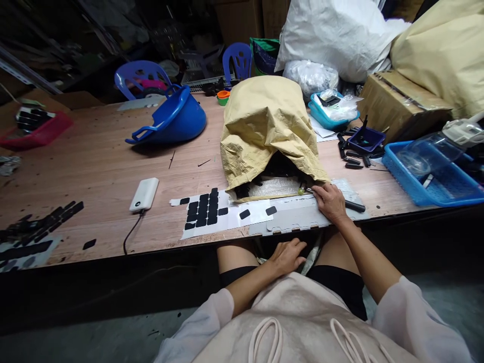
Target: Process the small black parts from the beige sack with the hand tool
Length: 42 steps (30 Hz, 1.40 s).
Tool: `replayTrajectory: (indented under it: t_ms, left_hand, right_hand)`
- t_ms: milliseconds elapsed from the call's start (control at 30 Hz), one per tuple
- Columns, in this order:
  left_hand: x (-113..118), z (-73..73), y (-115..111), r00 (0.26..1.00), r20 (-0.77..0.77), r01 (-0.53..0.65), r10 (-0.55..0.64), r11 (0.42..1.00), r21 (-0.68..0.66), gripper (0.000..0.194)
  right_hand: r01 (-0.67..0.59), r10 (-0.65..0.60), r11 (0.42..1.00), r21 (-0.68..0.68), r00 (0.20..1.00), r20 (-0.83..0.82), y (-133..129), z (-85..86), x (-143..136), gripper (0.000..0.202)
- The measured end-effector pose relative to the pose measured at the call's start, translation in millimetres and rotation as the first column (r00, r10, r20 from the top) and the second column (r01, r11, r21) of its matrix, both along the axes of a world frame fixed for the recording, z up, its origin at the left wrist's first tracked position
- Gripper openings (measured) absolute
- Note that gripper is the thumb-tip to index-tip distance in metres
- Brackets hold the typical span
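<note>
My right hand (pixel 330 201) rests at the front edge of the table, its fingers closed around a slim tool with a black handle (pixel 355 206). A thin metal end of this tool pokes out to the left of my fingers, beside a small greenish piece (pixel 301 191). Most of the tool is hidden under the hand. My left hand (pixel 289 257) lies over my lap, below the table edge, holding nothing visible, with its fingers loosely extended. In front of my hands lies a tan sack (pixel 268 116), its mouth towards me, showing dark pieces and bubble wrap (pixel 270 187).
Black rounded stickers (pixel 203 209) sit on a white sheet (pixel 227 226) left of a grey strip (pixel 295 217). A white power bank (pixel 144 194) with a cable and a tipped blue basin (pixel 177 118) are farther left. To the right stand a blue basket (pixel 427 196) and a cardboard box (pixel 404 103).
</note>
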<state>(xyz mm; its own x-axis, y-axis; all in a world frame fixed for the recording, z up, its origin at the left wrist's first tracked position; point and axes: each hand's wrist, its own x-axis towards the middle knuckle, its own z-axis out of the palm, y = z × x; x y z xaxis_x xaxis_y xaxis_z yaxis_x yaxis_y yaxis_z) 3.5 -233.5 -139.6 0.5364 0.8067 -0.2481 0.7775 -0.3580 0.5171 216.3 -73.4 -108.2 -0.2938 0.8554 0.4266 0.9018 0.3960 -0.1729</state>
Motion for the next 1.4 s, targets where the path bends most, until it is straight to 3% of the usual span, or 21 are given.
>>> replayTrajectory:
  t_ms: [67,133,200,300,367,467,567,600,633,733,800,967,1100,1200,1267,1400]
  left_hand:
    - [-14,21.1,7,0.985,0.169,0.001,-0.028,0.987,0.160,0.030]
    - [-37,41.5,29,0.955,0.284,-0.177,0.087,0.935,0.307,0.028]
    - [-65,56.7,62,0.869,0.334,-0.477,0.366,0.799,0.367,0.025]
    - [-105,69.8,108,0.723,0.245,-0.683,0.646,0.615,0.394,0.019]
    - [-123,75.2,125,0.628,0.220,-0.745,0.747,0.495,0.447,0.017]
    - [-135,81.6,130,0.468,0.282,-0.805,0.837,0.273,0.526,0.015]
    - [-141,82.7,132,0.252,0.376,-0.851,0.892,0.019,0.525,0.034]
    - [-143,81.0,135,0.194,0.401,-0.874,0.895,-0.027,0.485,0.040]
    - [-145,78.5,140,0.157,0.416,-0.907,0.896,-0.036,0.419,0.041]
    - [-142,69.8,159,0.116,0.440,-0.988,0.890,0.056,0.147,0.027]
    - [-132,68.1,176,0.099,0.494,-0.995,0.864,0.096,0.033,0.016]
    - [-106,87.8,216,0.107,0.731,-0.984,0.674,0.180,-0.021,0.018]
    - [-117,102.4,219,0.000,0.838,-0.965,0.545,0.220,-0.143,0.018]
    - [-139,99.0,200,-0.102,0.876,-0.958,0.471,0.191,-0.214,0.020]
    - [-148,91.3,184,-0.131,0.885,-0.971,0.448,0.122,-0.205,0.020]
    - [-139,71.0,149,-0.049,0.800,-0.999,0.598,-0.032,-0.038,0.025]
  right_hand:
    - [0.005,-0.005,1.000,-0.004,1.000,0.001,0,-0.1,0,0.032]
    - [0.009,-0.009,1.000,-0.008,1.000,0.005,-1,-0.2,0,0.032]
    - [0.009,-0.009,1.000,-0.007,1.000,0.006,-1,-0.2,-1,0.031]
    - [0.005,-0.005,1.000,-0.002,1.000,-0.005,-1,0.3,-2,0.030]
    - [0.006,-0.006,1.000,0.001,1.000,-0.009,-2,0.9,-2,0.030]
    - [0.010,-0.010,1.000,0.003,1.000,0.004,-2,1.7,-3,0.030]
    - [0.013,-0.013,1.000,0.001,1.000,0.018,-3,2.1,-3,0.030]
    - [0.013,-0.013,1.000,-0.001,1.000,0.017,-3,2.0,-3,0.031]
    - [0.013,-0.013,1.000,-0.003,1.000,0.011,-3,1.8,-3,0.031]
    - [0.007,-0.008,1.000,-0.011,1.000,-0.013,-2,1.0,-4,0.031]
    - [0.005,-0.005,1.000,-0.017,1.000,-0.018,-2,0.6,-4,0.031]
    - [0.002,-0.002,1.000,-0.007,1.000,-0.004,-3,1.3,-3,0.032]
    - [0.011,-0.011,1.000,0.001,1.000,-0.012,-3,1.4,-4,0.030]
    - [0.008,-0.008,1.000,0.000,1.000,-0.018,-3,0.6,-4,0.030]
    - [0.006,-0.006,1.000,0.000,1.000,-0.014,-2,0.3,-4,0.030]
    - [0.021,-0.021,1.000,0.008,1.000,0.019,-3,0.8,-3,0.030]
